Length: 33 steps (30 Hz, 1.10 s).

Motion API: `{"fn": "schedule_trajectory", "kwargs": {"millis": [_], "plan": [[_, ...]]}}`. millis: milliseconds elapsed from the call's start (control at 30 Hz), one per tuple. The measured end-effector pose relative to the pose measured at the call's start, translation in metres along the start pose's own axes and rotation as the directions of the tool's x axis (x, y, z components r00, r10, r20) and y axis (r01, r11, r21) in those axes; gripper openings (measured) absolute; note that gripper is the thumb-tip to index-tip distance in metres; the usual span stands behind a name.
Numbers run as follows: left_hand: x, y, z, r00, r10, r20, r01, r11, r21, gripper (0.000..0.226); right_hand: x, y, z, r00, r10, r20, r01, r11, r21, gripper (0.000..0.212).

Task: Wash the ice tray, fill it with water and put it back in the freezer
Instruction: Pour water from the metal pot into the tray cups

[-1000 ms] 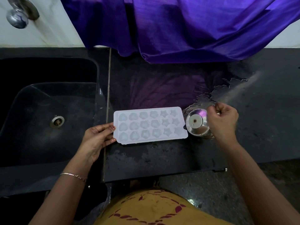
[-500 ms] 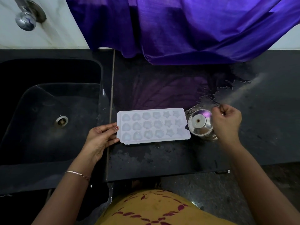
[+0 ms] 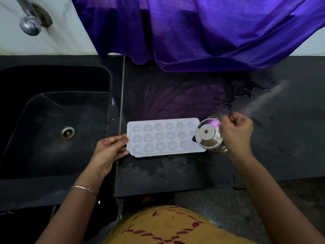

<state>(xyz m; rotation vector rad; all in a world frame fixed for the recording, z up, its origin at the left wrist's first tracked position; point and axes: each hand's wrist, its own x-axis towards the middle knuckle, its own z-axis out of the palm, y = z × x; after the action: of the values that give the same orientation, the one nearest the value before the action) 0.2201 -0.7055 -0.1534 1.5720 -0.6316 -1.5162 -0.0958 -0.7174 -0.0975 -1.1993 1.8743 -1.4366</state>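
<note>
On the counter (image 3: 175, 173), right hand (image 3: 237, 132) is clutching the steel cup (image 3: 208, 136), flat left hand (image 3: 109, 152) bracing the ice tray (image 3: 158, 138); trickling slowly looks safest.

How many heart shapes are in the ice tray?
6, filling the two left columns of the ice tray, three rows each, nearest the left hand. None look hidden.
</note>
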Motion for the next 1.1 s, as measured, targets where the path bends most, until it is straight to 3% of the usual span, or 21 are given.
{"fn": "schedule_trajectory", "kwargs": {"millis": [367,633,967,1100], "plan": [[0.0009,-0.0012,-0.0003,1.000,0.003,-0.004,-0.003,1.000,-0.013,0.012,-0.0046,-0.0048,0.0059,0.996,-0.073,0.040,0.077,0.992,-0.095,0.043],[0.0015,-0.0024,-0.0009,1.000,0.006,-0.007,-0.006,1.000,-0.021,0.013,-0.0049,-0.0048,0.0076,0.991,-0.121,0.060,0.128,0.981,-0.146,0.033],[0.0029,-0.0033,-0.0017,1.000,0.004,0.003,-0.004,1.000,-0.019,0.018,-0.0042,-0.0058,0.0077,0.991,-0.116,0.060,0.124,0.979,-0.161,0.034],[0.0026,-0.0030,-0.0019,1.000,0.002,0.001,-0.002,1.000,-0.021,0.020,-0.0022,-0.0072,0.0067,0.999,-0.046,0.019,0.048,0.993,-0.107,0.039]]}}
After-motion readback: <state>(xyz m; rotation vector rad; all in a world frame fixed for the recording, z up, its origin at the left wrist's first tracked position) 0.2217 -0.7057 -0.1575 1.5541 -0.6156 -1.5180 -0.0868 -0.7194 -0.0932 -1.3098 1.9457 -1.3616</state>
